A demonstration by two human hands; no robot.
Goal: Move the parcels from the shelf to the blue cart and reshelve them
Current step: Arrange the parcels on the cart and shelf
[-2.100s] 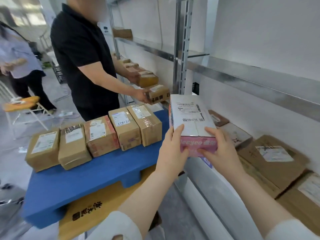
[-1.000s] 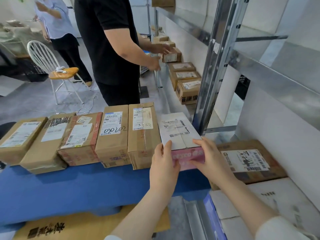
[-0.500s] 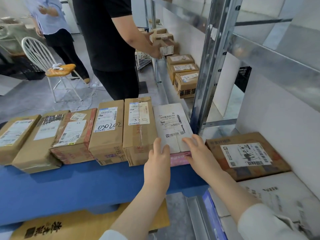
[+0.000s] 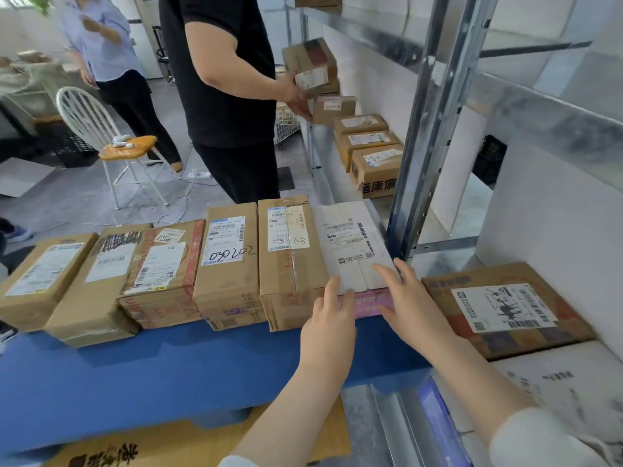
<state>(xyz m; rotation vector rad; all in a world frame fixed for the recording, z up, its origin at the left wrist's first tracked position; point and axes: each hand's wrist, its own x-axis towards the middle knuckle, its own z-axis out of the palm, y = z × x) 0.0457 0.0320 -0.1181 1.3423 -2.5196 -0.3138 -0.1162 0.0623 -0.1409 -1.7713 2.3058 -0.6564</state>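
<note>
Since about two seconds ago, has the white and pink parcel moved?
Yes. The white and pink parcel went from held above the blue cart down onto it, against the brown parcel marked 3753.

brown parcel (image 4: 229,264): "030202" | shelf carton (image 4: 377,176): "康"

We see the white-and-pink parcel (image 4: 354,246) lying flat on the blue cart (image 4: 168,372), rightmost of six, apparently touching the brown parcel (image 4: 291,261).
</note>
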